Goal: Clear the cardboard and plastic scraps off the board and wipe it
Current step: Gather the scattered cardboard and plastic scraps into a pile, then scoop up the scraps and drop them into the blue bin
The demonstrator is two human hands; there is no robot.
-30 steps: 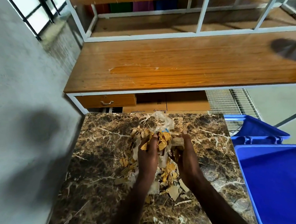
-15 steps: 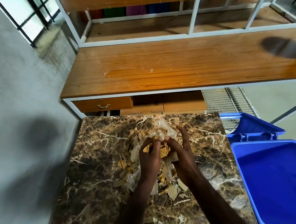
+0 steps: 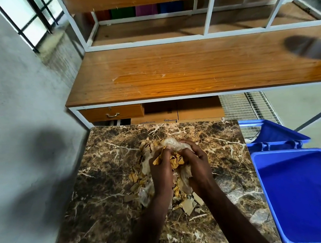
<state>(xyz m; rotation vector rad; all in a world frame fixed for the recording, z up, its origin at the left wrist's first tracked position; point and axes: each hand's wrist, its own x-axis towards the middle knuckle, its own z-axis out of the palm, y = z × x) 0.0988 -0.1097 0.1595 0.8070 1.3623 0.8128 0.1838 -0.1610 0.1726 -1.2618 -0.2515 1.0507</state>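
Observation:
A brown marble-patterned board (image 3: 107, 189) lies in front of me. A pile of tan cardboard scraps and clear plastic film (image 3: 140, 180) sits at its middle. My left hand (image 3: 161, 174) and my right hand (image 3: 198, 165) press together over the pile, both clutching a bunch of crumpled cardboard and plastic scraps (image 3: 173, 154). Loose cardboard bits (image 3: 188, 206) lie on the board below my wrists. A piece of clear plastic (image 3: 259, 216) rests near the board's right edge.
An open blue bin (image 3: 301, 192) stands right beside the board, its lid (image 3: 275, 132) flipped back. A wooden desk (image 3: 190, 71) with a drawer (image 3: 112, 113) stands beyond the board. A grey wall runs along the left.
My hands have closed in toward each other, gathering the scraps from a loose spread into a tight bunch between them.

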